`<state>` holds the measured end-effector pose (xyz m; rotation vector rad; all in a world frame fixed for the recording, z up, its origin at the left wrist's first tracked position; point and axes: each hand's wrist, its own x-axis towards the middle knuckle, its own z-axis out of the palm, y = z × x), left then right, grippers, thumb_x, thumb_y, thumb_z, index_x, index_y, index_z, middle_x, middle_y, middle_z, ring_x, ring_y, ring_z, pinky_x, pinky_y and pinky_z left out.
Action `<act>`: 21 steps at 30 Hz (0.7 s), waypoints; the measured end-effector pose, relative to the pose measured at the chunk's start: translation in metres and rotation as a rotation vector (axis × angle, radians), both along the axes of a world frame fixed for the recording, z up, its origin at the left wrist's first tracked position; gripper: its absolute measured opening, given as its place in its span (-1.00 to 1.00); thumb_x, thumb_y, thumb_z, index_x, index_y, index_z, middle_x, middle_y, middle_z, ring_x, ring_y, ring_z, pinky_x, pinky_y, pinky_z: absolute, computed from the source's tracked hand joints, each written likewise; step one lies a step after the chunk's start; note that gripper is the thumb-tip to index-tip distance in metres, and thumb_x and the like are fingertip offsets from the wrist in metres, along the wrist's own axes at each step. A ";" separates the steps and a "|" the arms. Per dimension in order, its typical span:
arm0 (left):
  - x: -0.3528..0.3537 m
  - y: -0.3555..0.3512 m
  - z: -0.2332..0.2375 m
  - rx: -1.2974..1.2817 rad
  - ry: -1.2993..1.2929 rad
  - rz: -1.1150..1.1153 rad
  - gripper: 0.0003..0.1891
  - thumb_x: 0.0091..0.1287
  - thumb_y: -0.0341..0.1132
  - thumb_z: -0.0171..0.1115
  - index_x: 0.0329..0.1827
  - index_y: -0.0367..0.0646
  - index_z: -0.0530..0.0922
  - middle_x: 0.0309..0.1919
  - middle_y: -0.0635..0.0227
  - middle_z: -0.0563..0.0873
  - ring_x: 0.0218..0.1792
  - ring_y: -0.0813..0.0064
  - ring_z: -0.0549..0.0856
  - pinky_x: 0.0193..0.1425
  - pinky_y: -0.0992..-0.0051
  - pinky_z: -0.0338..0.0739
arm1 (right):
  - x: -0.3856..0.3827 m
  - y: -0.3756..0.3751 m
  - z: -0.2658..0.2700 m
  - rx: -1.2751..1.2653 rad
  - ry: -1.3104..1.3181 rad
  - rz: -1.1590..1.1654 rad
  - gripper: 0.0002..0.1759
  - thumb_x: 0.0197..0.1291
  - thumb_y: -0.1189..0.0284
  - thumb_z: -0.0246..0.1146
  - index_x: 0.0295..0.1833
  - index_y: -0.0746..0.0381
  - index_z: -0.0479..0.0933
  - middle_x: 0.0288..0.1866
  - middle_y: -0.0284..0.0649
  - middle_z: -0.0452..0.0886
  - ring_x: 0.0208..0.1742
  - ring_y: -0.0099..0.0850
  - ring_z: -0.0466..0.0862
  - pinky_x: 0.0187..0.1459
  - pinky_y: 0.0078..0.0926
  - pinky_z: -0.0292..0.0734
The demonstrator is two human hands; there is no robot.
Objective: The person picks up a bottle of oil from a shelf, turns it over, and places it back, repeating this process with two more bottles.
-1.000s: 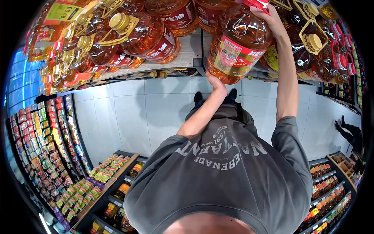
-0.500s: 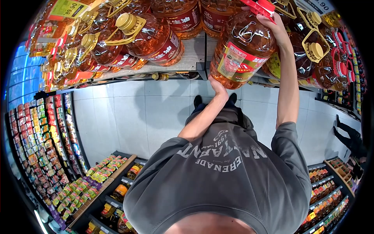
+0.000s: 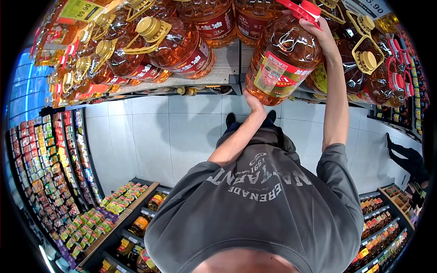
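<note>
A large cooking oil bottle (image 3: 287, 50) with amber oil, a red cap and a red-and-green label leans at the shelf's front edge. My right hand (image 3: 321, 35) grips it up by the neck, next to the red handle (image 3: 298, 10); some of its fingers are hidden behind the bottle. Low down, my left hand (image 3: 254, 103) supports the bottle's base from beneath, with its fingers mostly out of sight. To the left stands another oil bottle (image 3: 184, 48) with a yellow cap.
More oil bottles (image 3: 359, 59) crowd the shelf (image 3: 225, 63) on both sides. Stocked racks (image 3: 43, 168) stand at left, and display shelves (image 3: 380, 223) lie behind me at lower right. Another person's legs (image 3: 403, 157) show at the far right, on the tiled floor (image 3: 191, 132).
Both hands keep their hold, and the bottle stays almost in place. At the far right, the other person's legs have shifted slightly left.
</note>
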<state>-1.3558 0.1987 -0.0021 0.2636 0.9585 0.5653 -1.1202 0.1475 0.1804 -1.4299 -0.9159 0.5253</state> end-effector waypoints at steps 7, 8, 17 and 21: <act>0.000 -0.001 0.000 0.019 -0.001 -0.010 -0.37 0.50 0.15 -0.36 0.40 -0.07 0.34 0.38 0.37 0.44 0.37 0.32 0.42 0.44 0.30 0.26 | -0.011 0.005 0.015 -0.003 0.005 0.083 -0.48 0.30 0.27 0.21 0.27 0.35 0.43 0.26 -0.10 0.56 0.19 -0.44 0.58 0.24 -0.47 0.44; 0.000 -0.001 0.001 0.019 0.000 -0.012 -0.37 0.50 0.15 -0.36 0.40 -0.07 0.34 0.38 0.37 0.44 0.37 0.32 0.42 0.44 0.30 0.26 | -0.014 0.005 0.015 0.006 0.003 0.056 -0.49 0.30 0.27 0.22 0.26 0.35 0.43 0.23 -0.13 0.58 0.16 -0.46 0.58 0.21 -0.49 0.45; -0.001 -0.001 0.007 0.015 0.008 -0.024 -0.38 0.50 0.13 -0.35 0.40 -0.07 0.34 0.37 0.37 0.45 0.35 0.33 0.43 0.43 0.31 0.28 | -0.001 -0.001 -0.003 -0.002 0.025 -0.043 -0.51 0.25 0.27 0.29 0.19 0.32 0.46 0.05 -0.29 0.61 0.02 -0.56 0.56 0.09 -0.54 0.40; -0.001 -0.001 0.004 0.012 0.010 -0.012 -0.38 0.51 0.13 -0.35 0.41 -0.07 0.34 0.38 0.37 0.44 0.36 0.32 0.43 0.43 0.30 0.27 | -0.007 0.000 0.004 -0.007 0.017 -0.041 -0.52 0.24 0.26 0.29 0.17 0.32 0.47 0.03 -0.29 0.61 0.00 -0.56 0.56 0.10 -0.54 0.40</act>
